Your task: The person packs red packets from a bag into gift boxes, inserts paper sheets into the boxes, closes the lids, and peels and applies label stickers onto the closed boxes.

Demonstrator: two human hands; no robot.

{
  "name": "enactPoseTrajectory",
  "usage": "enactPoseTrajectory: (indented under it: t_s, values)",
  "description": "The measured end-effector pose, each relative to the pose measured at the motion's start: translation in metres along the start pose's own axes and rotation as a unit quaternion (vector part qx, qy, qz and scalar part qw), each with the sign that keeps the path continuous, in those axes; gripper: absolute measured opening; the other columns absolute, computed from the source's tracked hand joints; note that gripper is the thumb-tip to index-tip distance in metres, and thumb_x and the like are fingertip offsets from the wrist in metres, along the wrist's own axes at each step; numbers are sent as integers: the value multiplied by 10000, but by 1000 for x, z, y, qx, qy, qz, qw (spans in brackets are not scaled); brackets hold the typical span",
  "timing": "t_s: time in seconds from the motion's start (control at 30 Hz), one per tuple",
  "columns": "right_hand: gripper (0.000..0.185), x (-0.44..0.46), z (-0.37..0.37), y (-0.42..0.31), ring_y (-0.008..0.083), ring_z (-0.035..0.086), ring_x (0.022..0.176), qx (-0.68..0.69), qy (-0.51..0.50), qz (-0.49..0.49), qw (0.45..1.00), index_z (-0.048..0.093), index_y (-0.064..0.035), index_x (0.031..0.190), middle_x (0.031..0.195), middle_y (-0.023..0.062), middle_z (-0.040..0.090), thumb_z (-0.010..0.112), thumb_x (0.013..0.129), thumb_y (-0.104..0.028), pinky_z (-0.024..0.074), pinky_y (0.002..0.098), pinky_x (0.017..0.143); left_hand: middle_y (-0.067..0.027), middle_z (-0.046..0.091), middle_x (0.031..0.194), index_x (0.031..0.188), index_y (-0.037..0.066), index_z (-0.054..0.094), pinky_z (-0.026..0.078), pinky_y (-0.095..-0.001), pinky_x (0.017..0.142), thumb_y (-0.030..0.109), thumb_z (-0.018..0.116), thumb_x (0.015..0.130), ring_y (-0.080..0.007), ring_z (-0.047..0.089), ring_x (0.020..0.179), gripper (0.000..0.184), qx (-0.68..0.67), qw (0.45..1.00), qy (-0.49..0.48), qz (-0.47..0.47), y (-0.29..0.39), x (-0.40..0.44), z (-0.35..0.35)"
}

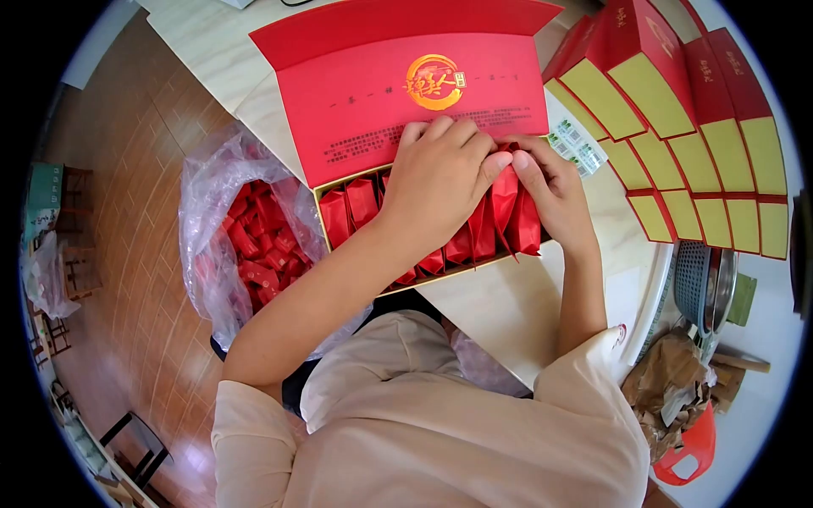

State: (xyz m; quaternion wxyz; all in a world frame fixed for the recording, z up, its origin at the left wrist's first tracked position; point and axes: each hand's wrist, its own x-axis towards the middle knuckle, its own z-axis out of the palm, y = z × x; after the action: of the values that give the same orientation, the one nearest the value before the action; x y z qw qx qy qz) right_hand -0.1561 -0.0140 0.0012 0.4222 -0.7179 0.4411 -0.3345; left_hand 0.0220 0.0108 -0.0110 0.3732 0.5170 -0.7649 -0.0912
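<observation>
An open red gift box (pixel 318 188) stands on the table with its lid (pixel 356 102) raised, showing a gold emblem and lettering. Inside is a row of shiny red packets (pixel 362 203), upright side by side. Reaching across the box, my left hand (pixel 440 178) has its fingers bent over the back row and its thumb against a red packet (pixel 503 199) near the right end. My right hand (pixel 555 186) is closed on the top of that packet from the right, thumb facing the left thumb. Both hands' fingertips are partly hidden, as are the packets beneath my left hand.
A clear plastic bag (pixel 203 245) full of loose red packets (pixel 267 245) is left of the box. Several red-and-yellow boxes (pixel 652 76) are stacked at the right. A sticker sheet (pixel 577 148) lies beside the box. A blue basket (pixel 692 275) and brown paper (pixel 665 381) are at lower right.
</observation>
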Motion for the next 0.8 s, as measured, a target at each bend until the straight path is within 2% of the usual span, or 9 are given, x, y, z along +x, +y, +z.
enactPoseTrajectory:
  t_s: [0.17, 0.23, 0.27, 0.37, 0.5, 0.57, 0.67, 0.73, 0.8]
  values:
    - [313, -2, 9, -5, 325, 656, 733, -144, -2, -15, 989, 550, -22, 1238, 868, 197, 671, 562, 949, -140, 508, 340, 690, -58, 534, 946, 995, 70, 608, 402, -363, 785, 283, 596, 881, -228, 513, 924, 242, 79, 996, 45, 19, -1, 0, 9]
    - [409, -2, 14, 2, 408, 628, 706, -246, 11, -90, 965, 447, -48, 1334, 818, 240, 640, 537, 935, -70, 507, 418, 626, -66, 518, 997, 1069, 73, 572, 404, -351, 786, 253, 639, 833, -231, 502, 940, 304, 122, 992, 6, 28, -1, 1, 10]
    - [442, -4, 16, -2, 403, 638, 715, -265, -3, -46, 963, 385, -71, 1368, 808, 244, 635, 511, 944, -78, 487, 475, 616, -66, 518, 997, 1069, 73, 572, 404, -351, 786, 253, 639, 833, -231, 502, 940, 304, 123, 992, 8, 25, 0, 1, 11]
    - [403, -4, 19, 1, 396, 636, 687, -305, 17, -63, 950, 396, -55, 1351, 770, 227, 638, 492, 963, -114, 495, 450, 607, -69, 522, 994, 1088, 64, 554, 403, -353, 789, 254, 665, 804, -231, 501, 943, 359, 188, 982, 5, 21, 0, 2, 12]
    - [329, -1, 21, -1, 389, 627, 643, -288, 88, -155, 941, 422, -34, 1298, 710, 193, 635, 443, 996, -162, 482, 451, 582, -129, 514, 1103, 1170, 45, 525, 397, -408, 884, 192, 619, 874, -304, 483, 1054, 344, 16, 1000, -13, -5, 0, -10, -11]
    - [280, -8, 18, -12, 391, 615, 616, -256, 117, 61, 958, 456, -34, 1236, 670, 168, 626, 405, 1019, -204, 462, 457, 569, -171, 501, 1153, 1187, 21, 518, 376, -433, 954, 168, 544, 922, -339, 463, 1106, 304, -116, 992, 9, -55, 0, -22, -37]
    - [285, -10, 21, -10, 438, 587, 632, -297, 97, 37, 949, 502, -26, 1150, 702, 209, 622, 388, 1029, -257, 444, 475, 577, -187, 460, 1259, 1264, 10, 475, 332, -425, 1038, 156, 481, 953, -331, 429, 1204, 343, -115, 986, 83, -89, -15, -61, -73]
    - [357, -9, 27, -15, 481, 583, 742, -299, 54, 58, 951, 517, -21, 1159, 800, 266, 627, 398, 1021, -327, 444, 514, 643, -217, 431, 1322, 1306, -6, 425, 299, -446, 1066, 188, 488, 962, -360, 393, 1250, 400, -132, 950, 224, -174, -26, -97, -72]
    - [403, -8, 42, -25, 491, 581, 820, -298, 21, 57, 953, 499, -28, 1212, 875, 282, 627, 404, 1012, -364, 446, 523, 694, -261, 260, 1461, 1425, -57, 227, 185, -435, 1144, 240, 507, 962, -391, 246, 1376, 617, -225, 932, 146, -245, -20, -131, -55]
